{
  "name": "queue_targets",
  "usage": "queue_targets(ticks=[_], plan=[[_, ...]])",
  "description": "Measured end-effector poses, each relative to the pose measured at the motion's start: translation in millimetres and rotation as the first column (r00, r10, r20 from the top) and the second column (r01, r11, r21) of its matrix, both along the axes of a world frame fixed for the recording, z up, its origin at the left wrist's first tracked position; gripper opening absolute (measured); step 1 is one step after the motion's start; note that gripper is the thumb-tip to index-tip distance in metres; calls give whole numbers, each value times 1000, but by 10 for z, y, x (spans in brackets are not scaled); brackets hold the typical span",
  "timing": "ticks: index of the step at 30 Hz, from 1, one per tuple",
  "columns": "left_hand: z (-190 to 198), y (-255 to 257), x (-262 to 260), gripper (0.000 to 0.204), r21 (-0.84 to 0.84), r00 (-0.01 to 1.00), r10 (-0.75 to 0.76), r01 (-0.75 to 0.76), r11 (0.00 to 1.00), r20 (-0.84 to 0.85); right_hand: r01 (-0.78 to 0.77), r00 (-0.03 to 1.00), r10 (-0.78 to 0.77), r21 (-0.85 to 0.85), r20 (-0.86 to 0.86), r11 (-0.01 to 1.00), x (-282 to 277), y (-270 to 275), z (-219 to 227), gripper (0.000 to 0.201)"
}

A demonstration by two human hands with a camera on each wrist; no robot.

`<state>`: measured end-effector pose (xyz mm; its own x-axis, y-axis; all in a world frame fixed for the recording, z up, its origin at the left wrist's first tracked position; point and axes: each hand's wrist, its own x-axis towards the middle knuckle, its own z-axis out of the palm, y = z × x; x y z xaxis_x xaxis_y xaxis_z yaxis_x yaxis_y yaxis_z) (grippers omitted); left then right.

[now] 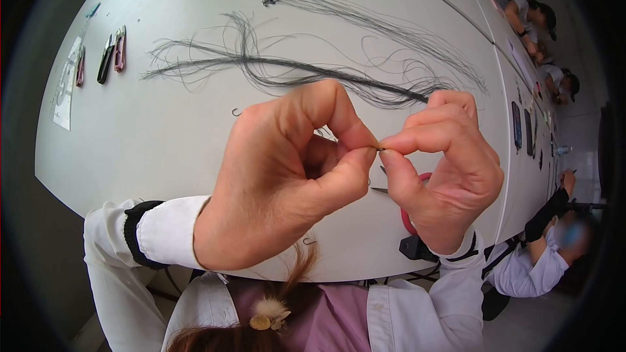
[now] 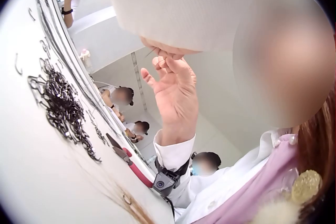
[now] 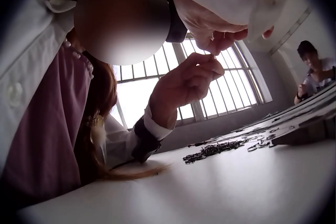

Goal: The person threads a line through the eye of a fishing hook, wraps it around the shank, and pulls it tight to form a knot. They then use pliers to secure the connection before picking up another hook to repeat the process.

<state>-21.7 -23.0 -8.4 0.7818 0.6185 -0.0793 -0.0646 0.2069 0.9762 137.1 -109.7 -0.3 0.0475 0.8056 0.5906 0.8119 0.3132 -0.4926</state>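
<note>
The left hand (image 1: 274, 182) and right hand (image 1: 450, 156) meet fingertip to fingertip over the table in the head view. Between them is a tiny dark piece (image 1: 380, 149), pinched by thumb and index finger of each hand; its shape is too small to tell. Just behind the right hand lies a bundle of dark strands (image 1: 293, 64). In the left wrist view, the right hand (image 2: 177, 95) is raised, and a thin tip shows by the left hand (image 2: 170, 51). Seen from the right wrist, the left hand (image 3: 186, 85) touches the right hand's fingers (image 3: 223, 40).
A pile of dark hooks (image 2: 60, 103) lies beside red-handled pliers (image 2: 137, 171). Single hooks (image 1: 237, 112) lie on the table (image 1: 130, 156). Farther off are a second strand bundle (image 1: 365, 23), snips (image 1: 120, 49) and a ruler (image 1: 65, 88). Other people sit along the right.
</note>
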Motion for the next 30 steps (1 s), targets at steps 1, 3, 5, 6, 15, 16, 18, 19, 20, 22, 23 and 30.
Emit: queue_targets(ticks=[1, 3, 5, 6, 15, 16, 18, 19, 20, 22, 23, 30], plan=[[1, -3, 0, 10, 0, 1000, 0, 0, 1000, -1, -7, 1000, 7, 0, 5, 1000, 0, 1, 3, 19], [4, -10, 2, 10, -4, 1000, -2, 2, 1000, 5, -13, 1000, 13, 0, 10, 1000, -4, 5, -5, 19], [1, -16, 5, 10, -9, 1000, 2, -2, 1000, 13, 0, 1000, 0, 34, 11, 999, -12, 7, -37, 19], [3, -17, 10, 10, -14, 1000, 7, -7, 1000, 20, 0, 1000, 0, 35, 11, 999, -8, 10, -45, 19], [-11, -17, -6, 11, 51, 1000, 11, -12, 999, 17, -2, 1000, 2, 36, -12, 999, -12, -5, -11, 20], [-15, -22, -7, 11, 51, 1000, 11, -12, 999, 18, -10, 1000, 10, 29, -10, 1000, -14, -6, -3, 20], [-17, -29, -4, 11, 45, 998, 3, -6, 999, 57, -19, 1000, 19, 21, -9, 1000, -16, -7, 0, 20], [-16, -27, -5, 11, 45, 998, 3, -6, 999, 57, -19, 1000, 19, 14, -5, 1000, -17, -10, -4, 20], [-14, -25, -8, 11, 43, 999, -2, 0, 999, 43, -18, 1000, 18, 7, -1, 1000, -18, -11, -8, 19], [-5, -19, -6, 11, 41, 1000, -7, 6, 999, 29, -20, 1000, 20, 22, 16, 1000, -14, -2, -33, 19], [2, -13, -3, 11, 30, 1000, -6, 6, 1000, 13, -22, 999, 21, 36, 34, 999, -10, 4, -40, 18], [-11, 16, 25, 12, -70, 993, 73, -67, 995, 93, -63, 970, 42, -84, -239, 994, 60, 43, -40, 28]])
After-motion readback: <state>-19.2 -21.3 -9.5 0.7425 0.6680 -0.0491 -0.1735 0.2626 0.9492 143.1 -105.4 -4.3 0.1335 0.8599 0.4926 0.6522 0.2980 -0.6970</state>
